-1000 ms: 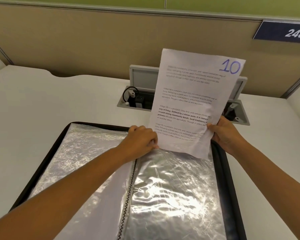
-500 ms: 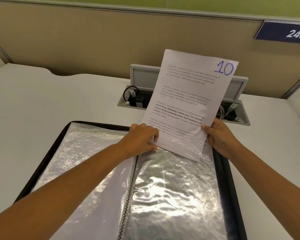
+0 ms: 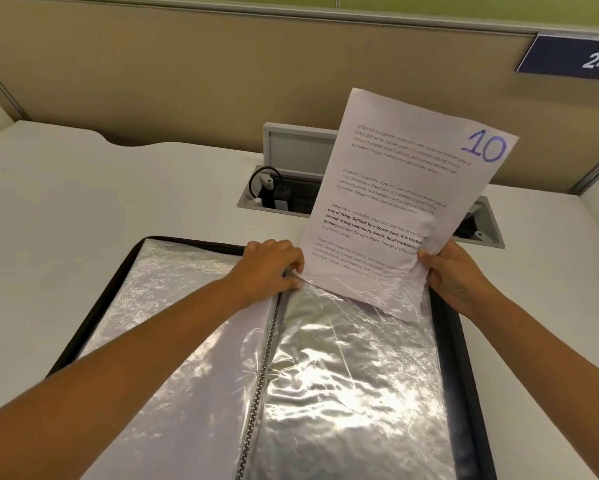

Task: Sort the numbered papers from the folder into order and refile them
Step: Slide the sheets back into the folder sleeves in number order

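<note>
An open black folder with clear plastic sleeves lies on the white desk. A printed paper marked "10" in blue stands tilted above the right-hand sleeve, its bottom edge tucked inside the sleeve's top opening. My right hand grips the paper's lower right corner. At the spine, my left hand pinches the top left edge of that sleeve. The left-hand sleeve holds a white sheet whose number I cannot see.
Behind the folder, a recessed cable box with a raised grey lid and a black cable sits in the desk. A beige partition closes off the back, with a blue sign "248" at the top right.
The paper marked "10" has slid down, so more of its lower end sits inside the right sleeve. Both hands keep their holds.
</note>
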